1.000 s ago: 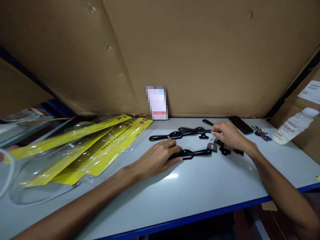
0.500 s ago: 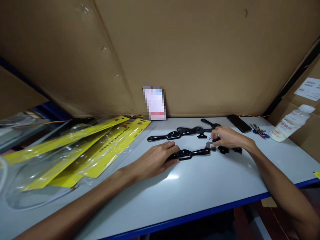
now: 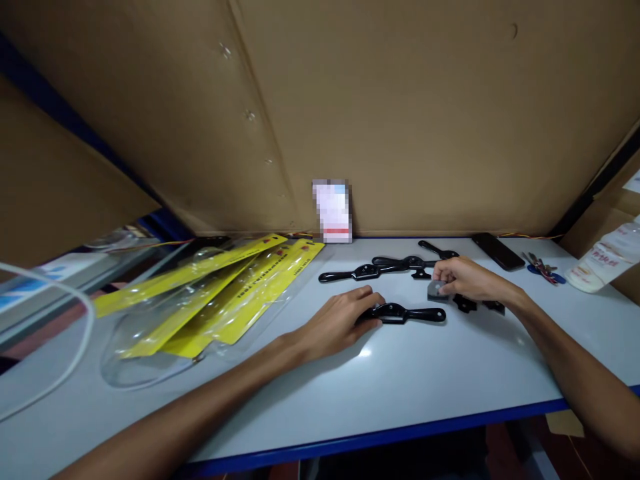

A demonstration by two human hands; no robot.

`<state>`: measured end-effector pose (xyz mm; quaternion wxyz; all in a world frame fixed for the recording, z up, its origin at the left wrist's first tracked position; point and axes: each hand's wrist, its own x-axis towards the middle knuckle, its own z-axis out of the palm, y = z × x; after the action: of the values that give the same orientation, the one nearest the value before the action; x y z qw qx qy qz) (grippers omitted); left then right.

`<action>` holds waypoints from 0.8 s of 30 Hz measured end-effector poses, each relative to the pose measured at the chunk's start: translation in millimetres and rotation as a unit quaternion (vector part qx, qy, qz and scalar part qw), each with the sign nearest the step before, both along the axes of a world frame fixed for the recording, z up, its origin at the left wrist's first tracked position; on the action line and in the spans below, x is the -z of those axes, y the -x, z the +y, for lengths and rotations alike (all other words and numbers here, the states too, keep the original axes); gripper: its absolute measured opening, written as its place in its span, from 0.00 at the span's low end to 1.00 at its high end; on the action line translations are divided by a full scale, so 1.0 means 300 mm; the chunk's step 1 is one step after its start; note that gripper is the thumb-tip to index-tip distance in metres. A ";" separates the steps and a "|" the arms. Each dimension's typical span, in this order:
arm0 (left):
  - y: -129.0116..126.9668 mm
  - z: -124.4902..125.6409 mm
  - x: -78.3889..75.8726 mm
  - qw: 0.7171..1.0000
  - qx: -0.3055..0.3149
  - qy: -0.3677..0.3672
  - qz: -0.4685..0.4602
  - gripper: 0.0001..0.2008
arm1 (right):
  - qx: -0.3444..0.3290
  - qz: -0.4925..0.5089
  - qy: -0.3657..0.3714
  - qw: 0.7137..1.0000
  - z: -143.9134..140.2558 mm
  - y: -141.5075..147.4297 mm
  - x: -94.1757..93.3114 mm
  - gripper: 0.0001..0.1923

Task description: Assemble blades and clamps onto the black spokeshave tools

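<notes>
My left hand (image 3: 343,320) lies on the grey table (image 3: 400,380), its fingers resting on one end of a black two-handled tool body (image 3: 410,313). My right hand (image 3: 467,280) sits just behind that tool, fingertips pinching a small grey metal plate (image 3: 437,290). Two more black tool bodies (image 3: 357,273) (image 3: 407,261) lie farther back. Small black parts (image 3: 465,305) lie under my right wrist.
Yellow-backed clear blister packs (image 3: 220,293) lie spread at the left. A black phone (image 3: 497,251), keys (image 3: 543,268) and a white bottle (image 3: 607,257) are at the far right. Cardboard walls (image 3: 400,113) enclose the table on the back and sides. A white cable (image 3: 65,360) curves at the left edge.
My right hand has dropped from a raised position onto the grey plate on the table. My left hand has stayed on the tool's end. The view has shifted left.
</notes>
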<state>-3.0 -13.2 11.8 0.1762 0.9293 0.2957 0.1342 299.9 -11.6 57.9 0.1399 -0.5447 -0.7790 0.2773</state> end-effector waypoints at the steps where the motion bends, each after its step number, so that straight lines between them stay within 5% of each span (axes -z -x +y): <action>1: -0.002 -0.004 0.002 1.000 0.002 -0.004 0.005 0.10 | 0.005 0.035 -0.004 0.999 -0.004 0.005 -0.007 0.05; 5: -0.010 -0.018 0.006 0.999 0.013 -0.040 0.022 0.13 | 0.018 0.158 0.005 0.987 -0.024 0.049 -0.007 0.05; 12: -0.009 -0.022 -0.005 0.999 0.016 -0.035 0.038 0.14 | 0.020 0.254 0.053 0.965 -0.064 0.177 0.082 0.06; 24: 0.001 -0.011 -0.021 0.999 0.023 -0.011 0.036 0.12 | -0.007 0.124 -0.059 0.991 -0.085 0.218 0.099 0.08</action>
<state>-3.3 -16.4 18.0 0.1583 0.9418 0.2791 0.0998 234.6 -37.1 28.2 0.2654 -0.4915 -0.7746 0.2966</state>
